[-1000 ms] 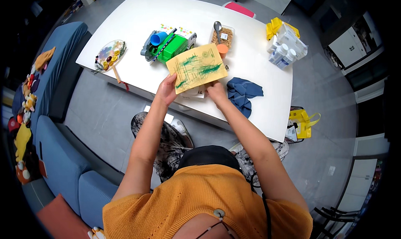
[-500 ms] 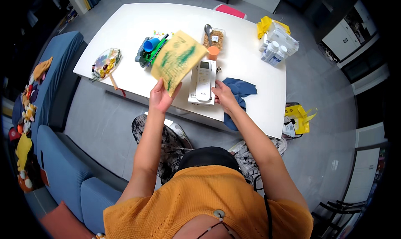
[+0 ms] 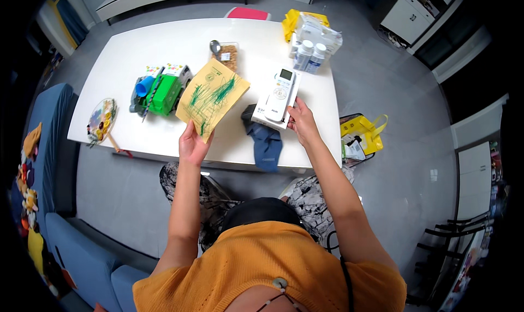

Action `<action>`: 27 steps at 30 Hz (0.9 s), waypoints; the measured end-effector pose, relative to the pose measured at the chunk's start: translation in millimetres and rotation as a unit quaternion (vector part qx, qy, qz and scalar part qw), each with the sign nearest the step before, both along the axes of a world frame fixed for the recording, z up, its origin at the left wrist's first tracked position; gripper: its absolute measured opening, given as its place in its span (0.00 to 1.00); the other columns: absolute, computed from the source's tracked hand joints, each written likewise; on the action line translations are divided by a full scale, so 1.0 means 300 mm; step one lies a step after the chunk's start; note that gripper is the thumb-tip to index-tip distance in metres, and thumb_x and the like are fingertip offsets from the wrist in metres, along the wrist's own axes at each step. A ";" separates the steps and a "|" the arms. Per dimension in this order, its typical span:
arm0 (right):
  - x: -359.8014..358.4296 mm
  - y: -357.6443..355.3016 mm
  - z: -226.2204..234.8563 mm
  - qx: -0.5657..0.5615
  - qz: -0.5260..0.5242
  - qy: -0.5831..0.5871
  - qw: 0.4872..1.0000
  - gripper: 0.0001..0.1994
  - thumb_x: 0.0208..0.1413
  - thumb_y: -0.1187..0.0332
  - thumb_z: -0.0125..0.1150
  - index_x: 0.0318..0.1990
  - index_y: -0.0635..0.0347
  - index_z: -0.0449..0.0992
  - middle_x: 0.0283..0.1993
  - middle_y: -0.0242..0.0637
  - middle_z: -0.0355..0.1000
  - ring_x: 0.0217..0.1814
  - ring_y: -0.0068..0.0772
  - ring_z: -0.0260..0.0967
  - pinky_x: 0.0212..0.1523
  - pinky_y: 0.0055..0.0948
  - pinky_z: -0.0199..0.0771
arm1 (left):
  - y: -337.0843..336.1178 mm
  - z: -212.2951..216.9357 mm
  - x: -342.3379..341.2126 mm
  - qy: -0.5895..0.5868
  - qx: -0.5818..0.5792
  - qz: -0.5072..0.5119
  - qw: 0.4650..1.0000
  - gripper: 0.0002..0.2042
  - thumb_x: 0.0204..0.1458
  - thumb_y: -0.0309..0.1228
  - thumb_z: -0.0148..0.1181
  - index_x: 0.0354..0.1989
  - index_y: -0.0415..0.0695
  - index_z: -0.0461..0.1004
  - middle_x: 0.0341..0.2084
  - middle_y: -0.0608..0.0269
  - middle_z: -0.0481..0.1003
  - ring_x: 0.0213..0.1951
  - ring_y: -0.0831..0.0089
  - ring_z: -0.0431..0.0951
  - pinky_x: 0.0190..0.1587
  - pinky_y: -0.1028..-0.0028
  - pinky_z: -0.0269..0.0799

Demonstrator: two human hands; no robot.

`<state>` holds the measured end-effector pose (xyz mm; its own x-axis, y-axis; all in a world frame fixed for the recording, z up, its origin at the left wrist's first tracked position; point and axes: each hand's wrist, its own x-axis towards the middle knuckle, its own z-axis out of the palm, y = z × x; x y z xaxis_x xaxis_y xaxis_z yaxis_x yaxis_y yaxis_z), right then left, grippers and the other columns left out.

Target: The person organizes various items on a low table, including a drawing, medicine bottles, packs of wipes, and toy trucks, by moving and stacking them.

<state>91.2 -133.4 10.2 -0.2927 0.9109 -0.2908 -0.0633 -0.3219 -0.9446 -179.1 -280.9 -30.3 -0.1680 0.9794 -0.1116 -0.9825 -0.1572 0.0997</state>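
Note:
My left hand [image 3: 194, 147] pinches the lower corner of a yellow sheet of paper [image 3: 214, 96] scribbled with green, holding it up over the table. My right hand [image 3: 303, 122] grips the right edge of a white box [image 3: 263, 117]. A white remote control [image 3: 280, 97] with a small grey display lies along the top of that box. Both are slightly slanted; whether the box is fully off the table I cannot tell. Dark blue cloth [image 3: 267, 147] lies crumpled just below the box, hanging over the table's near edge.
On the white table [image 3: 158, 42] stand a green toy truck [image 3: 164, 94] with a blue cup [image 3: 144, 87], a decorated round fan [image 3: 102, 118], a food container [image 3: 229, 55] with a spoon, and white bottles [image 3: 309, 57] beside packages. A yellow bag [image 3: 363, 135] sits right of the table.
The box with the remote has moved right across the table, now over the cloth's upper part. The paper has shifted too, uncovering more of the truck. The orange cup no longer shows.

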 end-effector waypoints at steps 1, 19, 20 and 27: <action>0.025 0.022 -0.001 -0.001 -0.015 -0.003 1.000 0.25 0.55 0.72 0.49 0.61 0.60 0.53 0.28 0.28 0.64 0.22 0.14 0.57 0.21 0.15 0.63 | 0.005 0.001 0.012 0.005 0.003 -0.008 1.000 0.17 0.60 0.35 0.39 0.55 0.43 0.62 0.54 0.57 0.65 0.56 0.61 0.64 0.56 0.58 0.60; 0.111 0.358 -0.210 -0.048 -0.243 -0.016 0.969 0.24 0.55 0.76 0.49 0.58 0.56 0.49 0.38 0.38 0.66 0.30 0.24 0.66 0.30 0.29 0.78 | 0.062 -0.035 0.150 0.055 -0.091 -0.034 0.994 0.16 0.60 0.34 0.41 0.54 0.43 0.63 0.52 0.58 0.67 0.54 0.62 0.67 0.55 0.60 0.62; 0.097 0.361 -0.202 -0.056 -0.244 -0.020 0.968 0.21 0.56 0.76 0.47 0.57 0.57 0.52 0.40 0.40 0.66 0.33 0.27 0.68 0.35 0.33 0.79 | 0.063 -0.030 0.148 0.053 -0.085 -0.037 0.994 0.16 0.60 0.34 0.41 0.54 0.43 0.63 0.52 0.58 0.67 0.54 0.62 0.67 0.55 0.60 0.62; 0.037 0.348 -0.123 -0.092 -0.179 0.061 0.978 0.17 0.57 0.79 0.44 0.54 0.68 0.56 0.52 0.47 0.62 0.50 0.43 0.67 0.47 0.37 0.75 | 0.065 -0.030 0.169 0.069 -0.092 -0.030 0.993 0.16 0.59 0.32 0.42 0.54 0.44 0.62 0.53 0.60 0.66 0.54 0.62 0.66 0.57 0.60 0.61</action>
<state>102.2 -28.9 -26.7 -0.0072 0.8969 -0.4422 -0.3124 -0.4221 -0.8511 -128.5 -261.5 -39.2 -0.1364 0.9533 -0.2696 -0.9643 -0.0655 0.2566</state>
